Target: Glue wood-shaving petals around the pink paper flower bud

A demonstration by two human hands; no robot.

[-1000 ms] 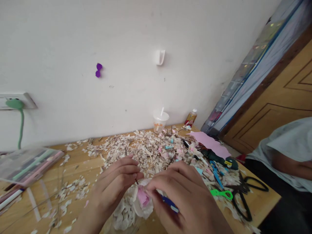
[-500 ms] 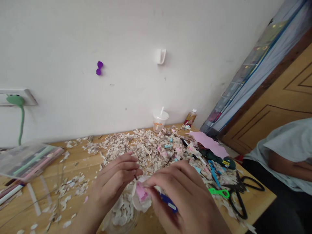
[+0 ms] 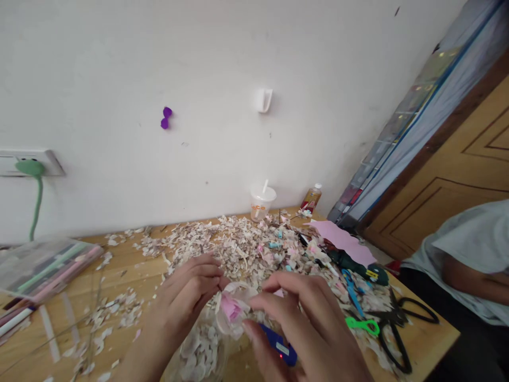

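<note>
My left hand (image 3: 186, 297) pinches a small paper flower (image 3: 231, 309) with a pink centre and pale outer petals, low in the middle of the view. My right hand (image 3: 306, 323) curls beside the flower, fingertips touching its petals, and it grips a blue tool (image 3: 278, 347) with a small red light under the palm. Below the flower stands a clear container (image 3: 199, 353) filled with pale petal pieces. Both hands hover over a wooden table (image 3: 131, 268) strewn with paper scraps (image 3: 242, 246).
Green-handled scissors (image 3: 361, 324), black scissors (image 3: 401, 329), a blue tool (image 3: 352, 289) and pink paper (image 3: 344, 241) lie right. A plastic cup with a straw (image 3: 260, 201) and a bottle (image 3: 310, 199) stand by the wall. A clear pen case (image 3: 43, 268) sits left. Another person (image 3: 469, 265) sits at right.
My right hand has opened slightly and drawn back from the flower, showing more of its petals and the blue tool. The view has shifted a little.
</note>
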